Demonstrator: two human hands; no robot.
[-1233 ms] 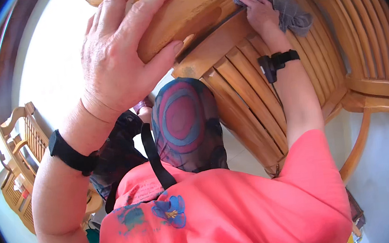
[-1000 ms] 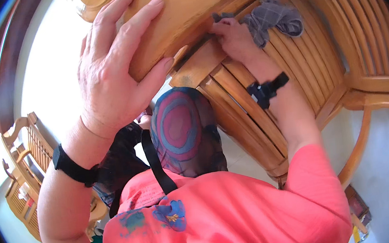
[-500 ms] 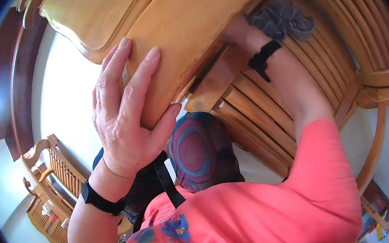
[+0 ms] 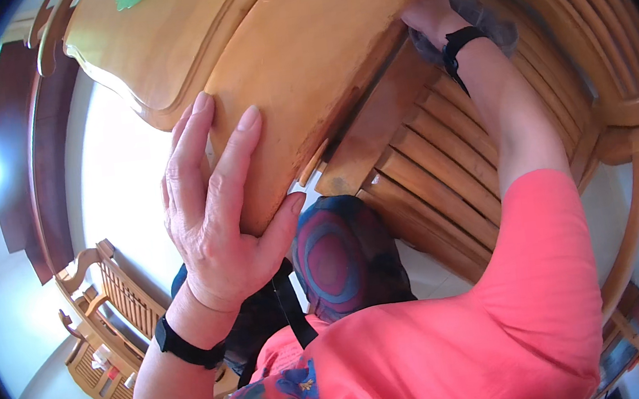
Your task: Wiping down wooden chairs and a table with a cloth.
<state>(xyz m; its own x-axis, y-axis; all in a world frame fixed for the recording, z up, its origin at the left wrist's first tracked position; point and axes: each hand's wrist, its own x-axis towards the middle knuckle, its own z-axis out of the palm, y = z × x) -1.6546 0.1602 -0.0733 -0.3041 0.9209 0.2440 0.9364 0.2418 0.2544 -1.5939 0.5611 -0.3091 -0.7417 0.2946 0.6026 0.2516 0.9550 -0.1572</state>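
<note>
- The left hand (image 4: 214,211) lies spread and flat against the rounded edge of a honey-coloured wooden table top (image 4: 303,52), fingers fanned upward toward 12 o'clock, thumb hooked under the rim toward 3 o'clock. It pinches nothing — it only braces.
- The right hand (image 4: 428,14) reaches up to about 1 o'clock and presses a grey cloth (image 4: 484,19) into the corner where the table's underside meets the slatted wooden chair (image 4: 480,157). The fingers are mostly hidden behind the table edge, so I cannot tell how far they curl around the cloth.
- Judging from the posture, the step in hand is wiping that shaded joint. To do it well, the cloth should probably stay bunched under the palm so it reaches into the groove, with strokes running along the grain, not across it.
- The bracing palm looks useful — steady pressure there would likely keep the body balanced while the other arm is stretched.
- A black wristband (image 4: 463,41) sits just beside the cloth; it could snag on the slats if the wrist twists.
- More slatted chairs (image 4: 108,318) stand well apart at 8 o'clock, out of reach.
</note>
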